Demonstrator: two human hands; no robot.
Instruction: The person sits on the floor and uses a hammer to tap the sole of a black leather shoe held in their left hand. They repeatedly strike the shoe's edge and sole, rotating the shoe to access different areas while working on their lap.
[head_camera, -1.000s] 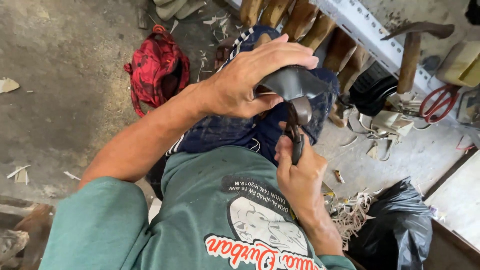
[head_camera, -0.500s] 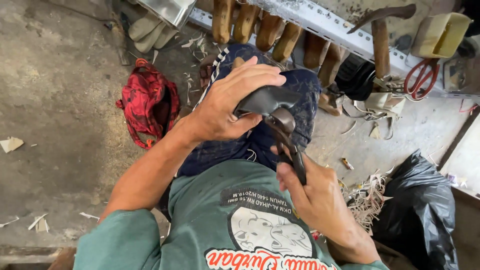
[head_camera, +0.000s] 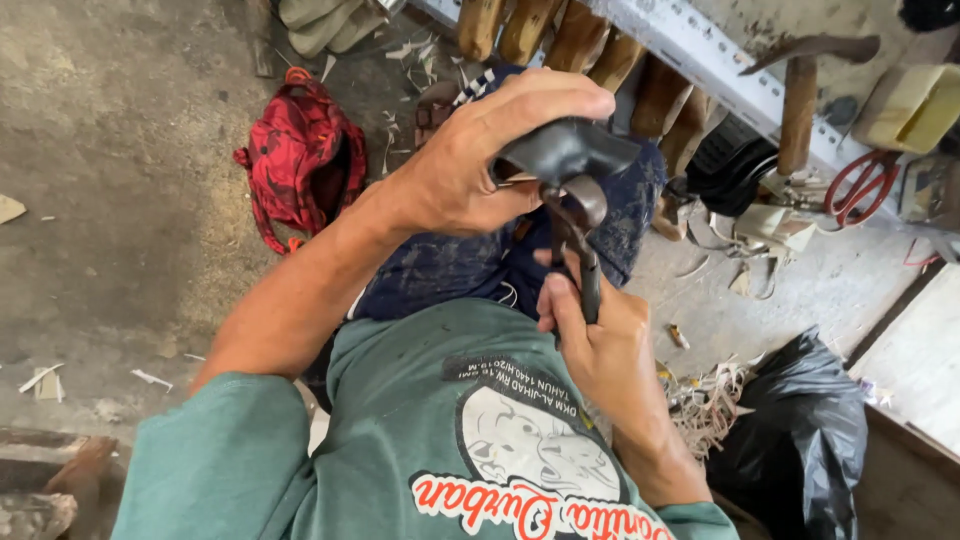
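On the bare concrete floor (head_camera: 110, 180) at the left lie a few pale offcuts, and further in a red patterned backpack (head_camera: 300, 155) sits slumped, well apart from the work. The person sits low, knees up in dark blue jeans (head_camera: 450, 270), a green printed shirt filling the bottom of the view.

The left hand (head_camera: 470, 175) is closed over a black leather shoe upper (head_camera: 565, 150), fingers curled round its top and thumb beneath, which looks like a way to brace it over the lap so it cannot twist under a pull. Just below it the right hand (head_camera: 600, 340) is clenched around the dark handles of lasting pincers (head_camera: 580, 240), held upright so that the head meets the underside of the upper; the tool's jaws seem to bite on the leather edge, though the contact itself is partly hidden by the fingers.

Beyond the knees a row of wooden shoe lasts (head_camera: 560, 35) hangs along a pale metal rail (head_camera: 720, 60). To the right of the jeans, pale leather scraps (head_camera: 740, 235) and trimmings litter the floor, within reach of the sitter. A hammer (head_camera: 800, 90) with a wooden handle leans at the rail, red-handled scissors (head_camera: 860, 185) lie beside it, and a yellowish plastic tub (head_camera: 910, 105) stands at the upper right edge. A black plastic bag (head_camera: 800, 430) bulges at the lower right, next to a heap of strip waste, likely kept there for the offcuts. The place reads as a rough floor-level shoemaking workshop.
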